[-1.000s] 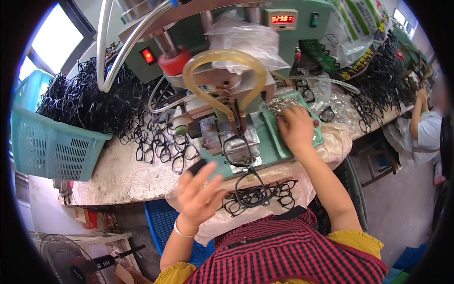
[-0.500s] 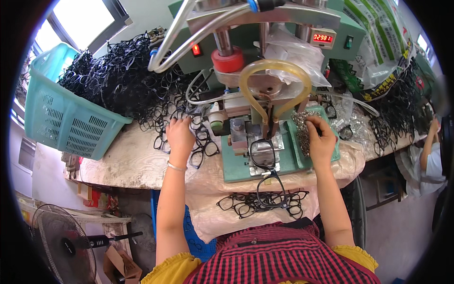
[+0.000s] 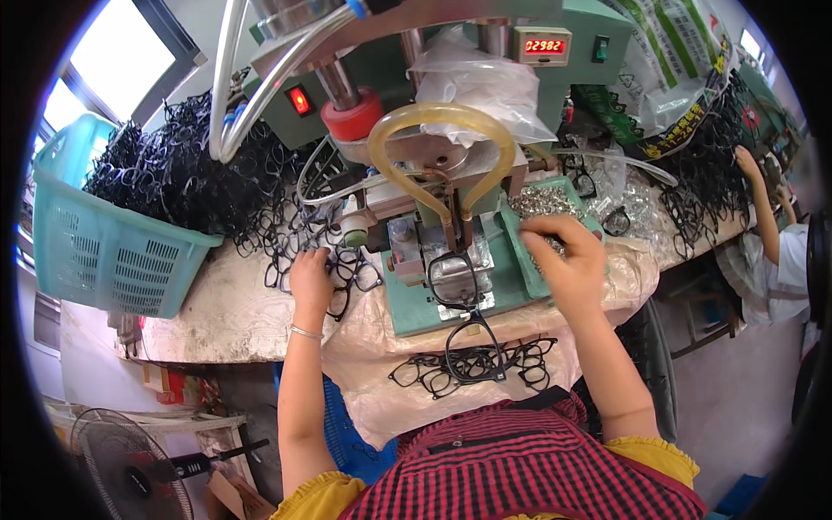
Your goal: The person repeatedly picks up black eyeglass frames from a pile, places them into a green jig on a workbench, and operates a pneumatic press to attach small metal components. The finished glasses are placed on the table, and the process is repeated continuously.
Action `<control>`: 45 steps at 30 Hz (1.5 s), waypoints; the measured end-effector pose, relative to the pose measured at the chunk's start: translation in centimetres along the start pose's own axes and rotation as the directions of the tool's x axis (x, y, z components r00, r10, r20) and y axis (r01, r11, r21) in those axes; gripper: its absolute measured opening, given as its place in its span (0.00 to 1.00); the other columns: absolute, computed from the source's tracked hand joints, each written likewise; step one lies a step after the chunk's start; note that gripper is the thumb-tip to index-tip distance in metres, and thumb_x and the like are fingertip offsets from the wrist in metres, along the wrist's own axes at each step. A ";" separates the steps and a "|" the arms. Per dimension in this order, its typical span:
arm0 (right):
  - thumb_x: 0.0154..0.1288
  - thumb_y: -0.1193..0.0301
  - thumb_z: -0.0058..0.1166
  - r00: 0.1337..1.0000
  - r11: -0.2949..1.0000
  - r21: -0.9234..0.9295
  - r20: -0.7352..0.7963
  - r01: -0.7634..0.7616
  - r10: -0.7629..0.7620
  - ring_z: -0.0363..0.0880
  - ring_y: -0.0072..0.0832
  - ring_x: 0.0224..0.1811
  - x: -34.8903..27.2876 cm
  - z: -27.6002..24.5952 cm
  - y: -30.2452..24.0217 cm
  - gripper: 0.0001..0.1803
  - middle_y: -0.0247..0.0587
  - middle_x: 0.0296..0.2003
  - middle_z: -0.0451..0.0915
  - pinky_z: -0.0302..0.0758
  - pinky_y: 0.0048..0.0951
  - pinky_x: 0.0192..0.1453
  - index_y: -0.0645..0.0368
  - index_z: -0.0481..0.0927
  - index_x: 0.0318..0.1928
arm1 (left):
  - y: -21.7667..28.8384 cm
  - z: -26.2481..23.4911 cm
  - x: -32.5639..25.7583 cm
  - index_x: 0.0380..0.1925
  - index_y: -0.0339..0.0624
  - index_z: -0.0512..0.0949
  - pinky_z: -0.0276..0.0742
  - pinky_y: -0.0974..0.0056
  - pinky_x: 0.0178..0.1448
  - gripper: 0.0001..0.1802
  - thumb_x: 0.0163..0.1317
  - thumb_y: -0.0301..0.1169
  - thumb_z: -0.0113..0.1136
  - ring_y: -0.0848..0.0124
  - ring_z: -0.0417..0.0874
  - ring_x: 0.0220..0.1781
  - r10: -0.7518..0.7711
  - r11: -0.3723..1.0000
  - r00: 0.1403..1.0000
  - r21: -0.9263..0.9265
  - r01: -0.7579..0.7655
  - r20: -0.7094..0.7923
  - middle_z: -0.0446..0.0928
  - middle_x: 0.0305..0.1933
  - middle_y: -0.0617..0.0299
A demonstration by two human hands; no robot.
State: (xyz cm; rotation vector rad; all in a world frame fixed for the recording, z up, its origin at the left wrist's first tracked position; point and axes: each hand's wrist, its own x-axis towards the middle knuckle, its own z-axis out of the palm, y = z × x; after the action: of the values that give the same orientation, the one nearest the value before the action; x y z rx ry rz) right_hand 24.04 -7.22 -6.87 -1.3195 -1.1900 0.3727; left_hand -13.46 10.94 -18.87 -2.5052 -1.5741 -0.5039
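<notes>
At the left of the machine my left hand [image 3: 310, 279] rests with curled fingers at the edge of several loose black eyeglass frames [image 3: 345, 276]; its fingertips are hidden, so whether it grips one does not show. My right hand [image 3: 570, 267] hovers over a green tray [image 3: 530, 279] of small silvery metal parts [image 3: 544, 201]. Thumb and forefinger are brought together and somewhat blurred; anything between them is too small to make out. One black eyeglass frame [image 3: 473, 315] sits upright on end in the green bench machine [image 3: 416, 319], its upper rim under the machine head, neither hand touching it.
More black frames [image 3: 433, 371] lie on the cloth before me. A turquoise basket [image 3: 113, 260] and a large heap of frames [image 3: 195, 165] stand at left. A curved yellowish hose [image 3: 381, 143] hangs over the work spot. A fan [image 3: 130, 468] is lower left; a co-worker's arm [image 3: 758, 195] shows at right.
My right hand has lifted from the metal parts and come toward me. My left hand has curled its fingers beside the loose frames. The whole view has shifted, and the clamped frame stays in place.
</notes>
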 end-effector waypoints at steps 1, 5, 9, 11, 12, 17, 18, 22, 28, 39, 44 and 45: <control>0.59 0.79 0.61 0.995 0.995 -0.046 0.030 0.093 -0.091 0.83 0.31 0.40 1.0 1.0 -0.6 0.05 0.42 0.37 0.85 0.77 0.30 0.46 0.64 0.85 0.37 | 0.2 -0.3 0.1 0.44 0.40 0.82 0.76 0.51 0.49 0.19 0.52 0.16 0.54 0.50 0.79 0.45 -0.030 0.997 0.999 -0.067 0.028 -0.023 0.81 0.39 0.52; 0.58 0.79 0.61 0.971 0.968 -0.084 -0.004 0.236 -0.238 0.83 0.34 0.40 1.3 3.7 0.5 0.04 0.42 0.36 0.85 0.77 0.32 0.48 0.63 0.84 0.36 | 2.2 -1.4 -1.2 0.48 0.39 0.80 0.75 0.56 0.45 0.16 0.59 0.18 0.56 0.54 0.78 0.41 -0.133 0.925 0.907 -0.379 -0.031 -0.399 0.78 0.42 0.52; 0.57 0.79 0.62 0.991 0.988 0.086 -0.054 0.125 -0.120 0.83 0.31 0.40 -0.5 5.4 0.7 0.13 0.41 0.37 0.84 0.77 0.31 0.49 0.64 0.80 0.44 | 6.0 -4.8 -3.7 0.54 0.41 0.76 0.70 0.71 0.40 0.13 0.75 0.33 0.52 0.77 0.72 0.38 -0.656 0.026 0.746 -0.984 0.178 0.118 0.77 0.44 0.65; 0.57 0.80 0.64 0.998 0.980 0.190 -0.014 0.063 -0.061 0.84 0.27 0.41 -0.2 5.5 0.8 0.23 0.42 0.40 0.83 0.76 0.29 0.50 0.65 0.73 0.53 | 9.5 -8.6 -3.2 0.54 0.39 0.74 0.70 0.72 0.41 0.13 0.77 0.35 0.50 0.73 0.75 0.40 -0.588 -0.143 0.806 -0.989 -0.023 0.066 0.78 0.46 0.60; 0.57 0.80 0.64 0.998 0.976 0.208 -0.010 0.064 -0.063 0.83 0.26 0.41 -0.2 5.4 0.4 0.23 0.42 0.41 0.83 0.76 0.29 0.50 0.65 0.73 0.53 | 11.8 -10.9 -2.4 0.53 0.38 0.74 0.72 0.71 0.43 0.13 0.77 0.33 0.49 0.71 0.76 0.42 -0.479 -0.046 0.866 -0.982 -0.185 -0.141 0.78 0.46 0.58; 0.58 0.81 0.63 0.999 0.948 0.315 -0.028 0.041 -0.034 0.83 0.26 0.48 -0.9 5.9 -1.3 0.24 0.43 0.44 0.83 0.74 0.29 0.58 0.65 0.71 0.56 | 15.3 -16.6 2.5 0.50 0.33 0.71 0.84 0.57 0.48 0.09 0.74 0.25 0.51 0.61 0.80 0.48 0.025 0.526 0.754 -0.633 -0.568 -0.656 0.79 0.47 0.46; 0.59 0.82 0.63 0.999 0.935 0.355 -0.044 0.022 -0.007 0.82 0.26 0.50 -0.9 6.2 -1.6 0.25 0.43 0.44 0.83 0.74 0.30 0.59 0.65 0.71 0.56 | 15.4 -16.6 2.2 0.48 0.33 0.71 0.84 0.58 0.47 0.07 0.73 0.23 0.49 0.60 0.80 0.46 -0.135 0.347 0.828 -0.808 -0.476 -0.545 0.79 0.47 0.44; 0.57 0.81 0.60 0.998 0.959 0.277 0.028 -0.057 0.052 0.79 0.39 0.58 -1.5 4.8 -4.4 0.20 0.47 0.48 0.83 0.72 0.38 0.64 0.62 0.78 0.52 | 16.9 -16.8 0.9 0.46 0.31 0.74 0.79 0.62 0.50 0.09 0.70 0.25 0.57 0.63 0.82 0.42 -0.123 0.258 0.789 -0.787 -0.560 -0.602 0.82 0.44 0.45; 0.55 0.75 0.63 0.976 0.616 -0.766 0.065 0.183 -0.209 0.69 0.54 0.67 -1.5 -3.1 4.7 0.09 0.53 0.52 0.81 0.70 0.48 0.67 0.59 0.85 0.38 | 18.6 -15.5 -0.6 0.39 0.47 0.88 0.79 0.54 0.51 0.12 0.53 0.31 0.70 0.63 0.75 0.38 0.415 0.454 0.727 -0.568 -0.687 -0.548 0.87 0.46 0.64; 0.61 0.74 0.57 0.989 0.868 -0.494 -0.140 -0.038 -0.037 0.78 0.49 0.42 1.1 -5.2 9.1 0.04 0.48 0.35 0.81 0.74 0.44 0.48 0.61 0.79 0.35 | 19.8 -14.2 -0.5 0.36 0.48 0.88 0.79 0.51 0.55 0.12 0.49 0.28 0.74 0.63 0.73 0.38 0.500 0.496 0.724 -0.528 -0.690 -0.475 0.86 0.46 0.66; 0.68 0.67 0.49 0.987 0.726 -0.677 -0.157 -0.121 0.017 0.78 0.57 0.38 4.8 -8.0 11.4 0.09 0.57 0.33 0.80 0.73 0.47 0.42 0.61 0.76 0.39 | 19.4 -13.4 -1.2 0.37 0.49 0.88 0.78 0.51 0.56 0.11 0.51 0.30 0.73 0.63 0.74 0.37 0.462 0.470 0.718 -0.543 -0.696 -0.520 0.86 0.47 0.65; 0.66 0.67 0.50 0.985 0.657 -0.735 -0.136 -0.170 0.103 0.78 0.55 0.39 4.8 -7.7 11.2 0.08 0.54 0.33 0.80 0.73 0.48 0.42 0.59 0.77 0.39 | 19.5 -13.1 -1.2 0.39 0.49 0.87 0.78 0.51 0.57 0.13 0.51 0.30 0.73 0.63 0.73 0.36 0.455 0.463 0.721 -0.553 -0.693 -0.523 0.86 0.48 0.64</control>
State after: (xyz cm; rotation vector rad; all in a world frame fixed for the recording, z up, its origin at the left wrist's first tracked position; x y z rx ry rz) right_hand 36.73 -4.32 -12.99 -2.1315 -1.2192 -0.1063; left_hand 0.84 -2.49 -5.95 -3.0209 -0.2754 -1.5360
